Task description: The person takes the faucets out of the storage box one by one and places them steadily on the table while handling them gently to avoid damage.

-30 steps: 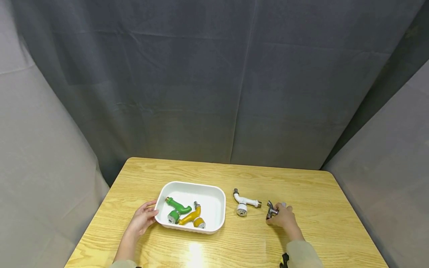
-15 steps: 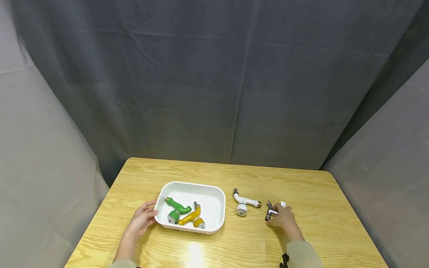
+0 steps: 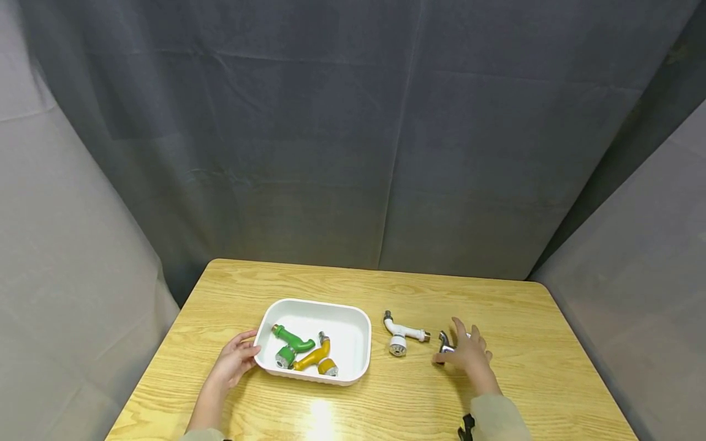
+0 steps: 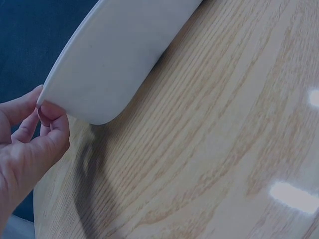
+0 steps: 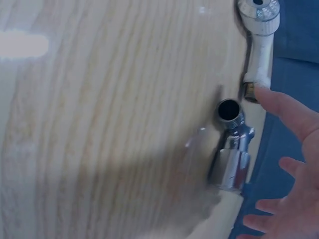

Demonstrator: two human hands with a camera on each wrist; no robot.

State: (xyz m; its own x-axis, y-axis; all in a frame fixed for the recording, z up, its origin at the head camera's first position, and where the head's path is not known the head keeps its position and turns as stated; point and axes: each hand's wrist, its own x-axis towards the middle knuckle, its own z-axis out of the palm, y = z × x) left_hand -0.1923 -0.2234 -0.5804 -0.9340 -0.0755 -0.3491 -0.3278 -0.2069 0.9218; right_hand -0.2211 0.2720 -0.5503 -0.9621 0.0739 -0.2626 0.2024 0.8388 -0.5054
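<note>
Fingers of the right hand (image 3: 467, 354) spread and released, poised about a shiny chrome metal tap (image 5: 233, 159) lying on the right of the pale wood-grain table (image 3: 331, 282); whether any fingertip touches it, cannot tell. Left hand (image 3: 234, 360) pinches the left rim of a white rounded-rectangular tray (image 3: 347, 331), thumb against fingers. Inside it, close together: a glossy green tap (image 3: 296, 342) at left, a mustard-yellow tap (image 3: 315, 355) nearer the middle. Between tray and chrome tap lies a white tap with a brass threaded end (image 3: 405, 332). Risks, as judged: smooth chrome could roll or slip if grasped off-centre; spread fingers sweeping left might knock the white tap; lifting the pinched rim could tip the tray, sliding its contents right.
</note>
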